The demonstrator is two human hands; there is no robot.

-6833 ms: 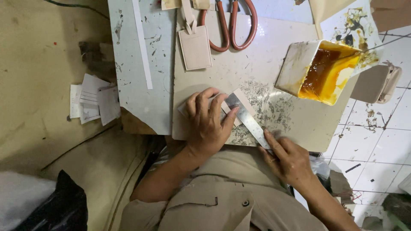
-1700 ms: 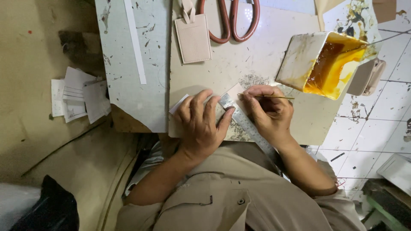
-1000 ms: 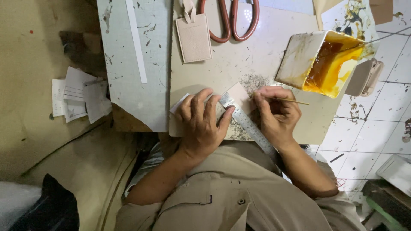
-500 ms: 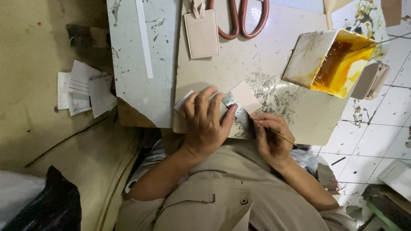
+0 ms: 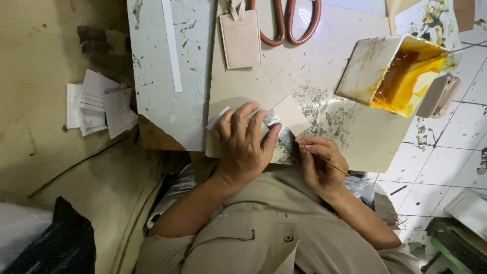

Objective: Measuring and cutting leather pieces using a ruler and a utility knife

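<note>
1. While the left hand (image 5: 243,147) lies palm down with its fingers spread, it presses flat on a metal ruler (image 5: 276,127) and on the pale leather piece (image 5: 289,114) under it, pinning both to the board (image 5: 314,76).
2. The ruler shows only as a short shiny stretch between the left fingertips and the right hand (image 5: 319,167); the rest is hidden under the left hand.
3. The leather piece pokes out just beyond the left fingertips as a pinkish corner; a white paper slip (image 5: 217,117) sticks out beside the left index finger.
4. The right hand is closed in a pinch on a thin stick-like tool (image 5: 329,162), whose front end meets the ruler's edge just beside the left thumb; what kind of tool it is cannot be told.
5. Beyond the right hand, well apart, a tilted tin of amber glue (image 5: 401,76) stands on the board with a thin stick resting in it.
6. Far beyond the left hand lies a pale leather tag (image 5: 241,39), and next to it a pair of scissors with reddish-brown handles (image 5: 291,23).
7. Outward from the left hand a grey cutting mat (image 5: 167,101) carries a white strip (image 5: 171,45); further out, folded papers (image 5: 99,106) lie on the floor.
</note>
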